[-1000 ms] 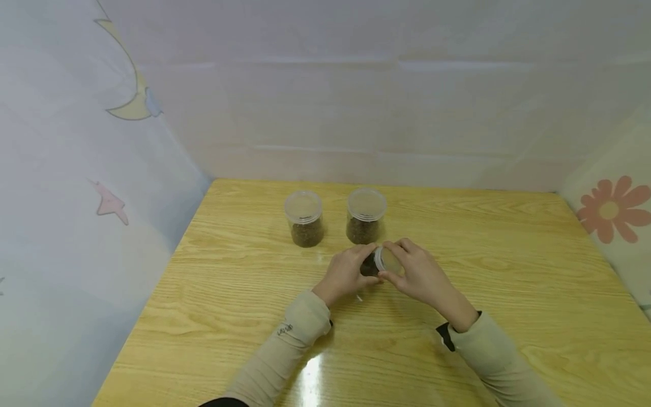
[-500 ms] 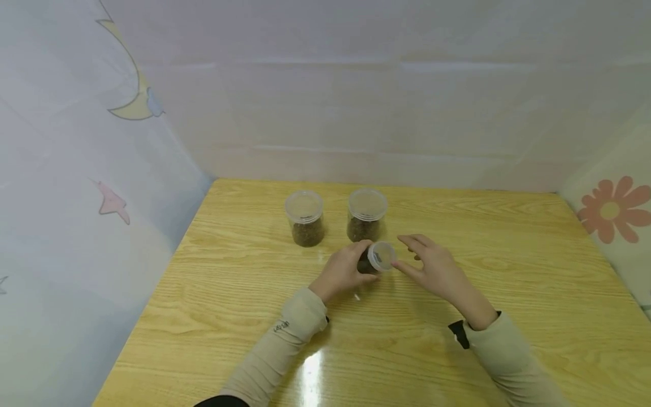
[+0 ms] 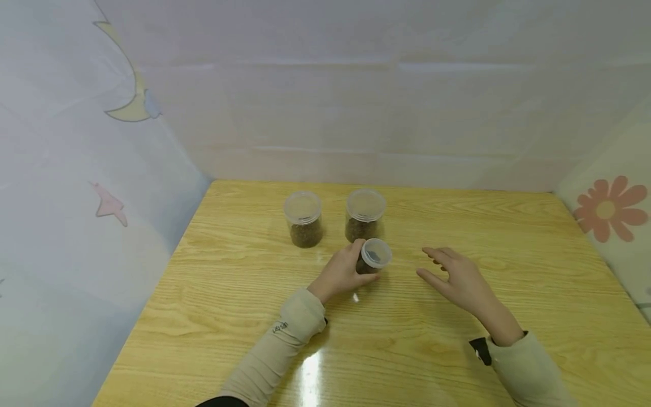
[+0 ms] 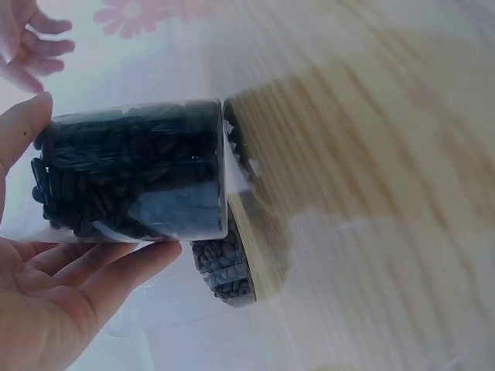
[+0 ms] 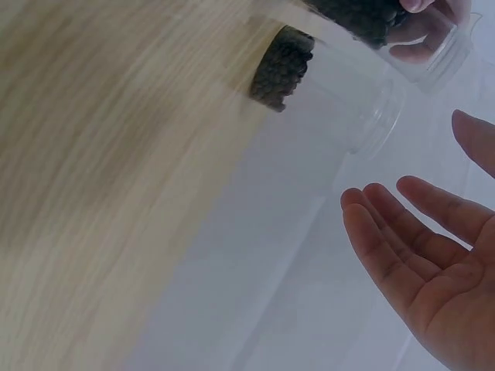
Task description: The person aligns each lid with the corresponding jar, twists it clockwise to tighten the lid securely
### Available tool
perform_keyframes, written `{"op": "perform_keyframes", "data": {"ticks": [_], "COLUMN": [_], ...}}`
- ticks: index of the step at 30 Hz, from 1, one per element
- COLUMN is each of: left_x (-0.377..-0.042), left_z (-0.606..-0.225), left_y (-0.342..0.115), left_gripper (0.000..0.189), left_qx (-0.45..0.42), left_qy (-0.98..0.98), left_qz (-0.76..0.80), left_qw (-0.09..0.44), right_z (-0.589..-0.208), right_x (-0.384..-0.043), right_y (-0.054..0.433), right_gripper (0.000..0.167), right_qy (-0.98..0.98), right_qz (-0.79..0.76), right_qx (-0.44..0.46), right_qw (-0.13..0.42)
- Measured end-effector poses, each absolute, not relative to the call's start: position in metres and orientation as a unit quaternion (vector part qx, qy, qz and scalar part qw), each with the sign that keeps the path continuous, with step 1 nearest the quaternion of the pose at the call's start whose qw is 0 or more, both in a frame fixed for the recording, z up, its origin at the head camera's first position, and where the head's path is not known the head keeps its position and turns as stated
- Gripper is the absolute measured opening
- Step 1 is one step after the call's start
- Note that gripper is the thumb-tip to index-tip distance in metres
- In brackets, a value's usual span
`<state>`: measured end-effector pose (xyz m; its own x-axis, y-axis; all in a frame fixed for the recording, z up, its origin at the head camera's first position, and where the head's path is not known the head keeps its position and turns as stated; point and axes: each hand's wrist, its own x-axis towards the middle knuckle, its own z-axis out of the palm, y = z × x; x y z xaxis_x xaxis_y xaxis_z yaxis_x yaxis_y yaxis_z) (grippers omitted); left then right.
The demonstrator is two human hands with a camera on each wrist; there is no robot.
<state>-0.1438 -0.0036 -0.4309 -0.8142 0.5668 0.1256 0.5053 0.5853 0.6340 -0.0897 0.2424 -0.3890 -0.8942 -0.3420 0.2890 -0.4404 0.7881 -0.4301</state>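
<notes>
My left hand (image 3: 342, 270) grips a clear jar (image 3: 376, 254) with a pale, see-through lid, thumb on one side and fingers on the other. Dark bean-like pieces fill much of this jar (image 4: 131, 170) in the left wrist view, where its base is close over the table. My right hand (image 3: 460, 282) is off to the right, apart from the jar, its fingers loosely extended and holding nothing. In the right wrist view that hand (image 5: 433, 263) shows its palm, with the held jar partly visible at the top edge.
Two similar lidded jars, a left jar (image 3: 305, 226) and a right jar (image 3: 363, 217), stand upright behind the held one, each partly filled with dark pieces. The wood-grain table (image 3: 229, 254) meets pale printed cloth (image 3: 356, 113) at the back and sides.
My right hand has left the jar's lid and moved away to the right, its fingers spreading. The jar in my left hand, tipped sideways earlier, now stands more upright.
</notes>
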Motion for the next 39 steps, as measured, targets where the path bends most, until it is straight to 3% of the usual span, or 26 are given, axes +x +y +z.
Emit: {"op": "perform_keyframes", "data": {"ticks": [9, 21, 39], "left_x": [-0.145, -0.147, -0.148], "left_z": [-0.434, -0.437, -0.435], "left_y": [-0.004, -0.008, -0.005], "left_gripper": [0.070, 0.066, 0.067], "left_qx": [0.303, 0.293, 0.269], "left_qy": [0.875, 0.868, 0.854], "left_qz": [0.371, 0.394, 0.433], "left_qw": [0.071, 0.068, 0.103], "right_z": [-0.395, -0.400, -0.404], "right_x": [-0.079, -0.066, -0.057], "right_y": [0.260, 0.287, 0.299], "right_gripper": [0.048, 0.044, 0.043], "right_qy": [-0.949, -0.957, -0.963], "right_qz": [0.251, 0.236, 0.226], "right_qx": [0.176, 0.142, 0.117], "right_qw": [0.074, 0.087, 0.090]}}
